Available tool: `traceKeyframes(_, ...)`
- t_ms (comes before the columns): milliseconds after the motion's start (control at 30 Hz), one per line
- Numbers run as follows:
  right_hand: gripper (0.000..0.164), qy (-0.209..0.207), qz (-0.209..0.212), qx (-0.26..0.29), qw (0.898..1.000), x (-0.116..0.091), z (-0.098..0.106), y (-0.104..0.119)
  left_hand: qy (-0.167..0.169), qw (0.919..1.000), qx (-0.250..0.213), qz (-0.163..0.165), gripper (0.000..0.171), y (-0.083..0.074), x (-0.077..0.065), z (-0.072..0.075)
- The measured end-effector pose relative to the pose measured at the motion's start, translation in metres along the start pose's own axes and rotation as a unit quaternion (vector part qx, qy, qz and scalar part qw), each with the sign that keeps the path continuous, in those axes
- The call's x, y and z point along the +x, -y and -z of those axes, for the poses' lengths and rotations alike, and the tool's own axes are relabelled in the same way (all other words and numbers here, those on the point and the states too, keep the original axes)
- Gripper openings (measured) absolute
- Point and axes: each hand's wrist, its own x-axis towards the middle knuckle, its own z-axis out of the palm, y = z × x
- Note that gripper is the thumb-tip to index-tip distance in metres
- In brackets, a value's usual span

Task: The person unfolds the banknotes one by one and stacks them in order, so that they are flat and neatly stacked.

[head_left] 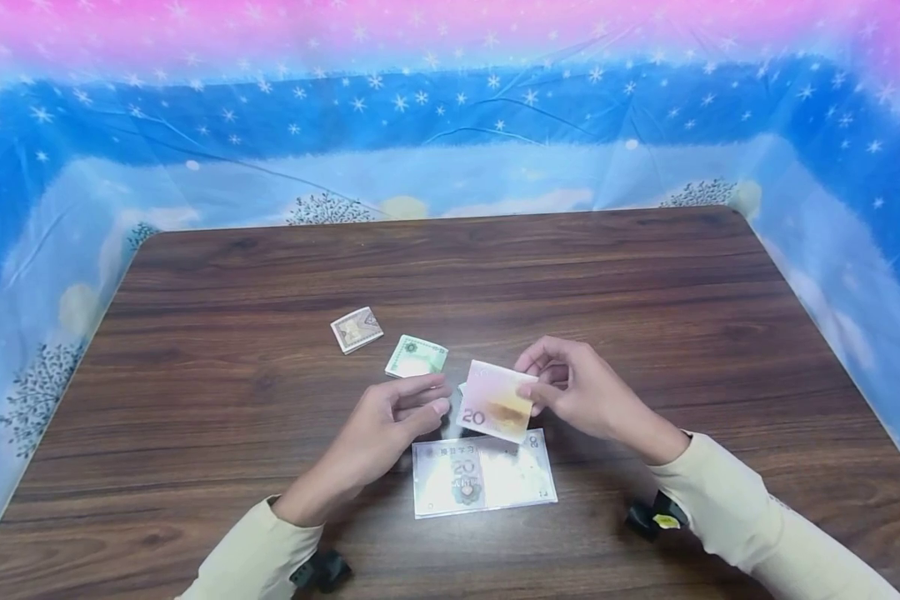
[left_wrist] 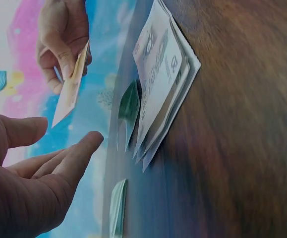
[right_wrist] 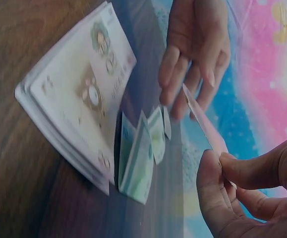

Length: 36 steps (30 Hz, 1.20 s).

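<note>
— "Right hand point(head_left: 592, 392) pinching the folded 20 note point(head_left: 497, 400) by its edge, up in the air!"
— "Left hand point(head_left: 382, 427) beside it, thumb and fingers apart, holding nothing. Danger?"
— "A slack pinch might drop it onto the banknote stack point(head_left: 521, 475), or let the fold spring open."
— "Below, a dark wood-grain table point(head_left: 232, 308); behind, snowflake-printed cloth point(head_left: 420, 108)."
</note>
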Motion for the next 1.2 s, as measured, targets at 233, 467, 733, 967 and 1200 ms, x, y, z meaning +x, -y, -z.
traceKeyframes(233, 0.018, 0.035, -0.006, 0.033, 0.999, 0.0, -0.013, 0.003, 0.057, 0.997, -0.046, 0.025, 0.048, 0.003, 0.002, -0.002)
traceKeyframes(467, 0.021, 0.011, -0.015, 0.039, 0.999, 0.001, -0.018, 0.002, 0.076, 0.9898, -0.118, 0.027, 0.04, 0.001, 0.001, -0.005)
traceKeyframes(733, 0.022, -0.026, -0.016, 0.017, 0.999, 0.0, -0.024, -0.002, 0.054, 0.9929, -0.103, 0.022, 0.045, -0.003, 0.0, -0.011)
traceKeyframes(967, 0.029, -0.028, -0.004, -0.009, 1.0, -0.004, -0.031, 0.003, 0.044, 0.9959, -0.078, 0.012, 0.047, -0.005, 0.001, -0.016)
traceKeyframes(1200, 0.049, 0.005, -0.001, 0.029, 1.0, -0.007, -0.038, 0.01, 0.038, 0.9961, -0.08, 0.007, 0.049, -0.005, 0.003, -0.019)
